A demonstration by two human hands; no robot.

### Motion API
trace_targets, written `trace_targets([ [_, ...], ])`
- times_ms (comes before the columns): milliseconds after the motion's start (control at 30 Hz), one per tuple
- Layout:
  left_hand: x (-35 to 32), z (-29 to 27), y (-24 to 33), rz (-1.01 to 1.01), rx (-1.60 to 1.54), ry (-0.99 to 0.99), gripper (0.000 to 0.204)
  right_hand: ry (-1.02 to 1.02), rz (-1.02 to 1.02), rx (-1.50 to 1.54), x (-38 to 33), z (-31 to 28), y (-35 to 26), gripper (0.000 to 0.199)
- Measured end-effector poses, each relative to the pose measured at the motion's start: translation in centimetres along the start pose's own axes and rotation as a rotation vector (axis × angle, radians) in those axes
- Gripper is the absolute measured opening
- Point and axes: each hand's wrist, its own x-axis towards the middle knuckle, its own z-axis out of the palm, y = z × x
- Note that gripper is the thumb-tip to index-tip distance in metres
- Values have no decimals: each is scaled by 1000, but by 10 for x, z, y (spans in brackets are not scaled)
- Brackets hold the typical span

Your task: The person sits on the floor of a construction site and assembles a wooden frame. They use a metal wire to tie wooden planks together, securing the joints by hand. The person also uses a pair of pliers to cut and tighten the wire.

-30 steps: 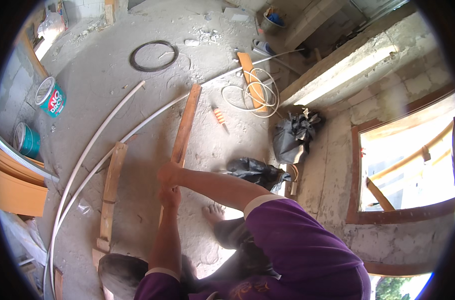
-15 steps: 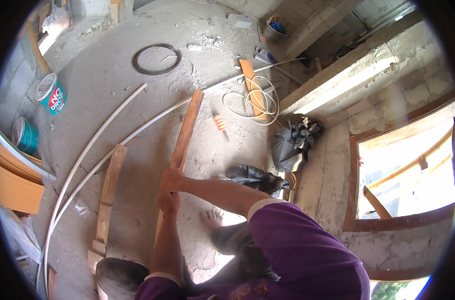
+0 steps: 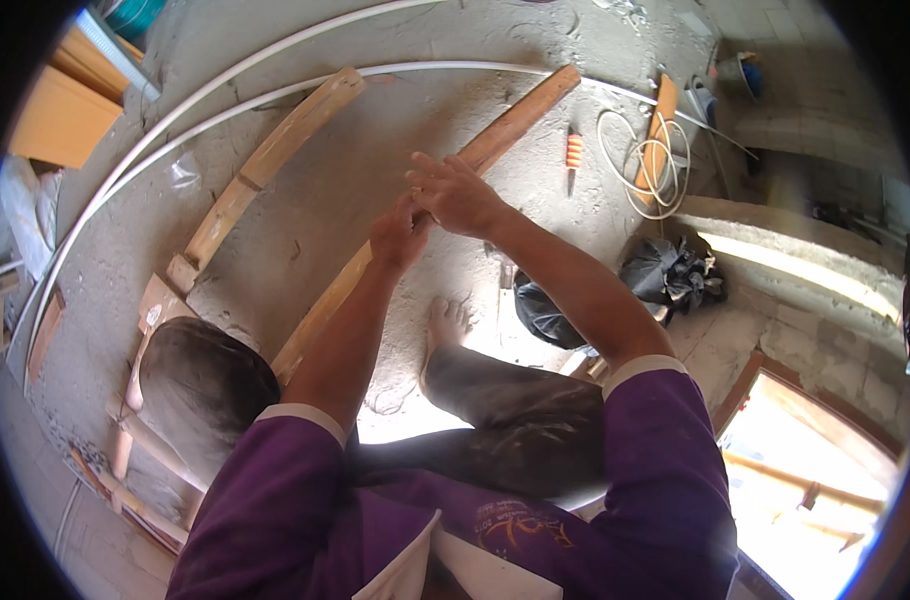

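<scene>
A long wooden plank slants from near my left knee up to the right across the middle of the head view. My left hand is closed around the plank's middle, its fingers partly hidden. Just beyond it, my right hand lies over the plank with fingers stretched and apart, its thumb side close to the left hand. Past the plank's far part, a tool with an orange-striped handle rests on the dusty floor.
Another wooden piece lies to the left, with long white pipes curving past it. At right are a coil of white cable over an orange board, and black plastic bags. My bare foot is near the plank.
The view has tilted down and turned, so the floor things appear shifted. My right hand has loosened from its grip on the plank and its fingers are spread; the left keeps hold.
</scene>
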Motion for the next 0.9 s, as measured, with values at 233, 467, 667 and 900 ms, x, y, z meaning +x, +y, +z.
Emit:
trace_targets([
  [233, -1, 2, 6, -74, -57, 1, 41, 14, -80, -1, -11, 1, 12, 26],
  [467, 2, -2, 16, -46, -85, 80, 27, -35, -7, 89, -9, 6, 9, 9],
  [667, 3, 2, 10, -19, 20, 119, 21, -93, 141, 6, -11, 26, -8, 15],
  [900, 1, 9, 1, -19, 90, 64, 26, -142, 990, 514, 15, 17, -30, 18],
])
